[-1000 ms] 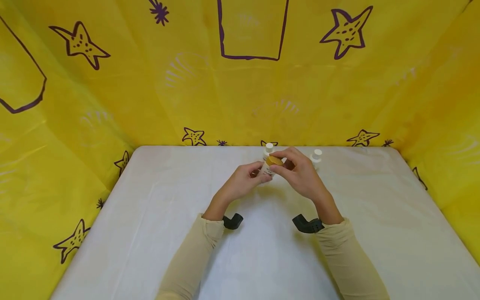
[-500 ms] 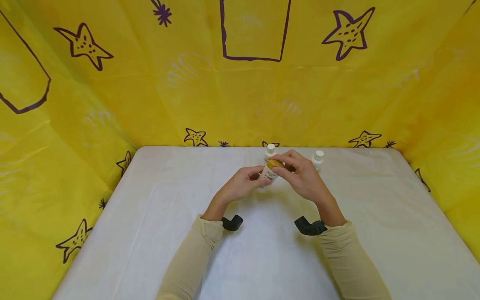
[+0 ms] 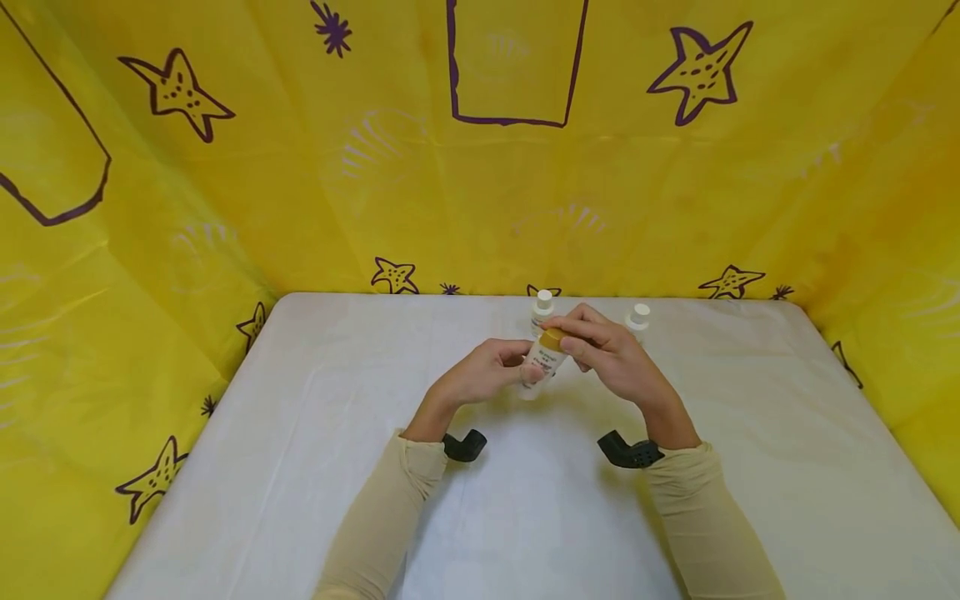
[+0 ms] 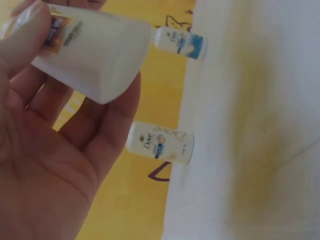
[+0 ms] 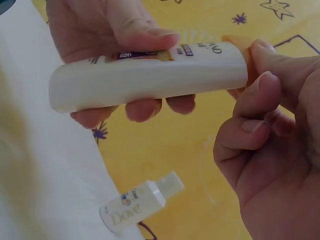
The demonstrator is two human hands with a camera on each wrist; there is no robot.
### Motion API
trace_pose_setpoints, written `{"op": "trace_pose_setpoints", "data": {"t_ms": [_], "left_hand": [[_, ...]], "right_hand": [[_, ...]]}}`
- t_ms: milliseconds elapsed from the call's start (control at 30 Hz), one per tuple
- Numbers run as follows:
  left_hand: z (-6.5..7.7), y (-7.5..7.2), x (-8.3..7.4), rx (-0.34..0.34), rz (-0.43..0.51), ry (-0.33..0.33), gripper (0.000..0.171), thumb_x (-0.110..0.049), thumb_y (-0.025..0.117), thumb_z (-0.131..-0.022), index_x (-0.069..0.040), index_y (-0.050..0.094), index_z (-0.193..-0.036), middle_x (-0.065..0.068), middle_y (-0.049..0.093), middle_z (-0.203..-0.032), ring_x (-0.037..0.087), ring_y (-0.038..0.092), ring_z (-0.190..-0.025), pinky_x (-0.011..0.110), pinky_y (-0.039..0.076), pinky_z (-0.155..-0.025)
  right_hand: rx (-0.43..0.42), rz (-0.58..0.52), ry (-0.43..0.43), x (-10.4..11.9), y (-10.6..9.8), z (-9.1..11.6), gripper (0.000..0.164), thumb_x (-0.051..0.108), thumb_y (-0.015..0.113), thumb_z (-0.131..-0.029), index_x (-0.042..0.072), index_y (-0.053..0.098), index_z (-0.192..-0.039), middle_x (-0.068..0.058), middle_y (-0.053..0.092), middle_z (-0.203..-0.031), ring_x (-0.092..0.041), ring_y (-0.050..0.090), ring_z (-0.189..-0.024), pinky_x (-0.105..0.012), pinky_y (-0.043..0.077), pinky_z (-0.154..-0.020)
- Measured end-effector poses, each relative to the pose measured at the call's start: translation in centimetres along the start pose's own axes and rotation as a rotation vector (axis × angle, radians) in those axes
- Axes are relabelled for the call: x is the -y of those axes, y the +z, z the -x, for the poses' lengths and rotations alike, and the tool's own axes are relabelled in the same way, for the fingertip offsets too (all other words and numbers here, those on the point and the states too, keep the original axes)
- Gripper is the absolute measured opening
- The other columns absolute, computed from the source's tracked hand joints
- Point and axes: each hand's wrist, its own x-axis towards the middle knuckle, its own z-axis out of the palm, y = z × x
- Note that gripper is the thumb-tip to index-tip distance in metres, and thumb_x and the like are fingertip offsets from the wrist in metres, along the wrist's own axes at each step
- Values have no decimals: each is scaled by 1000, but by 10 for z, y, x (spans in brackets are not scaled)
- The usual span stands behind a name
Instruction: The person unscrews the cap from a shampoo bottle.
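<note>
Above the far part of a white cloth-covered desk (image 3: 300, 467), I have a flattened white plastic bottle (image 3: 544, 358) with a printed label and an orange cap (image 3: 553, 337). The bottle is raised off the desk and tilted, cap end upward and to the right.

The left hand (image 3: 483, 371) grips the bottle body: I see the thumb laid on the label face and the fingers curved round the opposite face. The right hand (image 3: 611, 354) pinches the orange cap between thumb and fingers. Both hands are thus narrowed on one item. The cap lies against the bottle's top; I cannot tell whether it is tight or loose.

Two further units stand upright near the desk's rear edge. I locate a white Dove bottle with a white cap (image 3: 543, 308) just beyond the held bottle, and a second white-capped bottle (image 3: 638, 316) beyond the right hand, partly hidden by it. My left wrist view shows blue print near the base of one.

A yellow sheet with purple starfish outlines (image 3: 480, 200) forms the backdrop. Beige sleeves (image 3: 386, 517) cover both forearms, with a black angled device (image 3: 465, 446) at each wrist.
</note>
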Motion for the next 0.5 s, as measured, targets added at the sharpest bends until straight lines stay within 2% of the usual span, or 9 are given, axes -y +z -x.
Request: {"op": "trace_pose_setpoints", "data": {"t_ms": [100,200,300,500], "left_hand": [[0,1,-3,-53,-56,8,32,-32,70,-97,-18,70,-125,4,75,-110,16,65,-87,28,52,-75],[0,3,-5,-138,-108,7,36,-39,74,-93,-23,71,-125,-1,75,-106,15,64,-81,28,51,-69],[-1,6,-5,-206,-122,6,38,-40,79,-89,-25,73,-123,-4,76,-103,14,66,-79,28,52,-67],[-2,11,-5,-248,-115,13,32,-41,80,-88,-28,74,-117,-7,75,-94,13,65,-76,27,51,-66]], "right_hand": [[-27,11,49,2,0,-1,30,9,58,-103,4,66,-132,-1,59,-109,-18,48,-65,-26,44,-59],[-97,56,133,8,1,-1,30,18,62,-102,13,68,-131,2,62,-113,-17,50,-64,-26,45,-58],[-172,105,207,13,4,-1,29,25,68,-99,17,68,-128,2,62,-115,-17,48,-61,-26,42,-55],[-273,160,266,22,12,-3,32,29,77,-92,16,69,-120,-4,61,-106,-16,43,-59,-26,36,-50]]}}
